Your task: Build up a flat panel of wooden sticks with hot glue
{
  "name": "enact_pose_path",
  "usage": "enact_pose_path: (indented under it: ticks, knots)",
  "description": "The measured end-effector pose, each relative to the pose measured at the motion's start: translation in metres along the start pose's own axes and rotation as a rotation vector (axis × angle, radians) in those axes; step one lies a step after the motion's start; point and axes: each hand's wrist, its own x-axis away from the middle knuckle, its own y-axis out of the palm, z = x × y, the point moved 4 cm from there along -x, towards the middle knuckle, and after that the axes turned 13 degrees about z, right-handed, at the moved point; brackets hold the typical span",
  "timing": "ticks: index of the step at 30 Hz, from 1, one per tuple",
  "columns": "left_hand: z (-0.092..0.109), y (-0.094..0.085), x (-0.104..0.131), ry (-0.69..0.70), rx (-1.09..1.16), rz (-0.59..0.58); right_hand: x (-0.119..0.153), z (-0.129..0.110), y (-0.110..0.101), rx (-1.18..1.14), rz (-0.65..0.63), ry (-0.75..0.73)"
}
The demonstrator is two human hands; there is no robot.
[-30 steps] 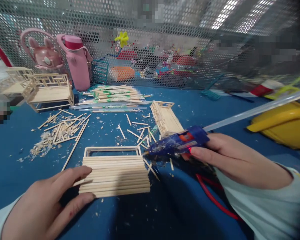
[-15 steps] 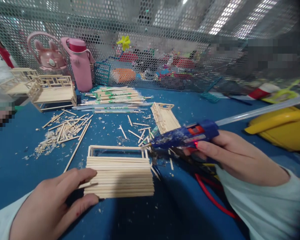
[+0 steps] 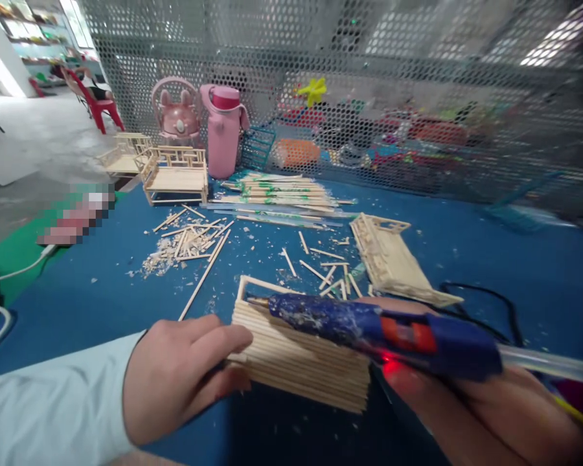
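Observation:
A slatted panel of wooden sticks [image 3: 301, 356] lies near the front of the blue table, with a narrow open frame at its far edge. My left hand [image 3: 189, 369] pinches the panel's left side, where a short stick end pokes out between thumb and fingers. My right hand [image 3: 461, 401] is wrapped round a blue glue gun [image 3: 369, 330] with a red light on. The gun's metal tip is over the panel's far left corner, and its body hides part of the frame. A glue stick [image 3: 548, 362] sticks out of its back.
Stick offcuts [image 3: 189, 243] and loose short sticks lie beyond the panel. Small wooden benches [image 3: 175, 181] stand at the back left, one more [image 3: 393, 259] lies right. Wrapped sticks [image 3: 282, 194], a pink bottle [image 3: 223, 142] and a mesh screen [image 3: 282, 39] are behind.
The glue gun has moved from the frame's right corner to its left corner. The panel now sits tilted, still in my left hand. The view has turned left.

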Motion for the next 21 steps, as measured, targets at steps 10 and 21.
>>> enact_pose_path:
  ticks: [10, 21]
  knots:
    - [0.0063, -0.004, -0.0013, 0.089, -0.033, 0.059, -0.0004, -0.0053, 0.0052, 0.076, -0.024, -0.149]
    - [0.0061, -0.0047, -0.0013, 0.097, -0.014, 0.04, -0.0016, -0.0069, 0.0066, 0.076, -0.049, -0.177]
